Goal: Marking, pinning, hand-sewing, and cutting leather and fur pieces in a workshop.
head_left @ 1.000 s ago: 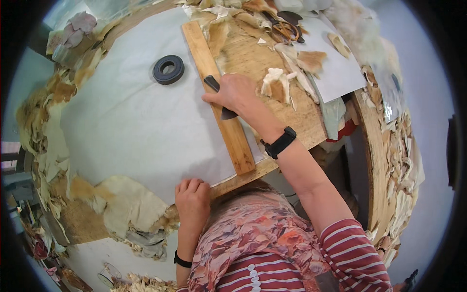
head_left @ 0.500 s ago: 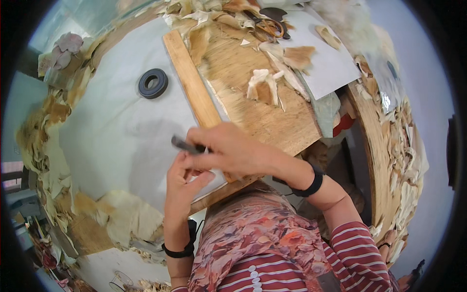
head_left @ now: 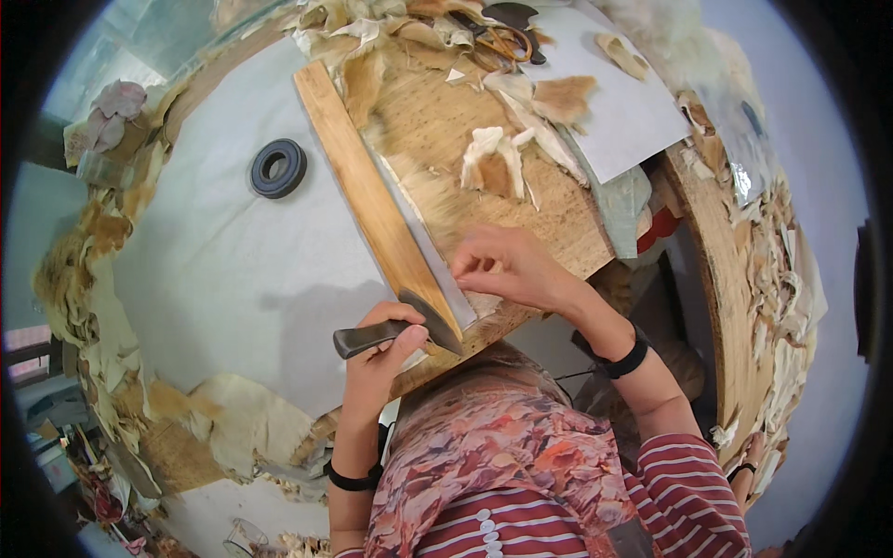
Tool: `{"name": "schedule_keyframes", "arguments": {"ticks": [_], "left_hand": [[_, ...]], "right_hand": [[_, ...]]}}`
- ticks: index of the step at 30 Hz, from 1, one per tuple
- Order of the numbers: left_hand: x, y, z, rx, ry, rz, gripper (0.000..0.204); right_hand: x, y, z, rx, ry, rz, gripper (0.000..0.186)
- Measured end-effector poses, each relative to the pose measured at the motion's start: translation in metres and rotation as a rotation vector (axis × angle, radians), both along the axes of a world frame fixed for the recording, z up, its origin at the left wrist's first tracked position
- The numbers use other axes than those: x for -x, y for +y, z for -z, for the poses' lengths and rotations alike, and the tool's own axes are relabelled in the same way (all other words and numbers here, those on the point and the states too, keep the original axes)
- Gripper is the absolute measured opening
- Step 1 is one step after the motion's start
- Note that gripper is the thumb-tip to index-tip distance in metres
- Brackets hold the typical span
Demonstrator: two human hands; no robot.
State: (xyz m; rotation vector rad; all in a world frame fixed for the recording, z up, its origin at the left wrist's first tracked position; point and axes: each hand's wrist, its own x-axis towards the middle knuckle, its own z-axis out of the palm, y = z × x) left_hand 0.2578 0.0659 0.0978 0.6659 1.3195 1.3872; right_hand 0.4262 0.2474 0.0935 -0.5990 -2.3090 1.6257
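My left hand [head_left: 379, 346] grips a dark-handled knife [head_left: 391, 333]. Its blade lies against the near end of a long wooden straightedge [head_left: 367, 195]. The straightedge runs diagonally across a wooden board [head_left: 558, 219], over the edge of a large pale sheet [head_left: 223, 270]. My right hand [head_left: 510, 270] is just right of the straightedge, fingertips pinched on a narrow pale strip [head_left: 437, 251] that runs along its right edge. A black band sits on each wrist.
A black ring [head_left: 277, 167] lies on the pale sheet at the upper left. Furry hide scraps [head_left: 493, 158], a white sheet of paper [head_left: 614, 102] and scissors [head_left: 507, 37] cover the far part of the board. Heaps of offcuts ring the round table.
The knife has passed from my right hand to my left. My left hand came up from the board's near edge to the straightedge's end, and my right hand now sits beside it.
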Motion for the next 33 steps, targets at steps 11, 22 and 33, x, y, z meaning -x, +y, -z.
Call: {"name": "schedule_keyframes", "arguments": {"ticks": [11, 22, 33], "left_hand": [[-0.011, 0.022, 0.000, 0.048, 0.288, 0.055, 0.015], [-0.018, 0.034, 0.005, 0.070, 0.277, 0.072, 0.016], [-0.024, 0.038, 0.022, 0.004, 0.389, 0.125, 0.020]], "right_hand": [[-0.019, -0.009, 0.041, -0.512, -0.101, 0.040, 0.014], [-0.011, -0.003, 0.036, -0.436, -0.266, 0.012, 0.008], [-0.010, 0.008, 0.043, -0.427, -0.156, -0.083, 0.009]]}}
